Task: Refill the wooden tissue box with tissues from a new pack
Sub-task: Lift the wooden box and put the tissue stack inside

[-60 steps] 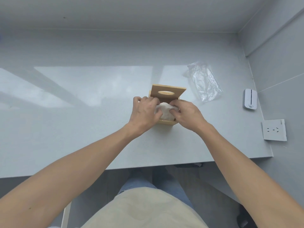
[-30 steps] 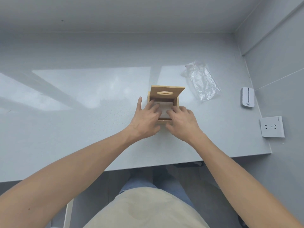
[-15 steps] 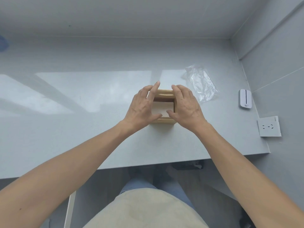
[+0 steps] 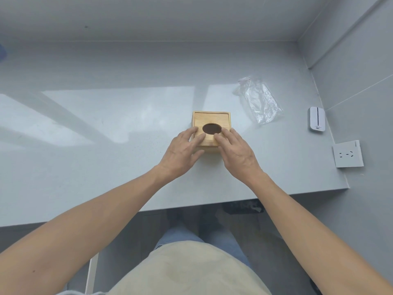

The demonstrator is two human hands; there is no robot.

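Both open palms, my left hand [image 4: 184, 150] and right hand [image 4: 236, 151], press lid of square light-wood tissue box [image 4: 211, 128], table centre; crumpled clear plastic wrapper [image 4: 259, 101] at 2 o'clock. Risk: lid seats crooked, no tissue through dark oval slot [image 4: 212, 128].

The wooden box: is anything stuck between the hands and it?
No. Both the left hand and right hand have their fingers right on the wooden box lid, with nothing visible between.

A pale grey glossy stone countertop [image 4: 106, 158] is carrying a square wooden tissue box [image 4: 211, 120], a crumpled clear plastic wrapper [image 4: 258, 103] and a small white device (dark-striped) [image 4: 316, 122]
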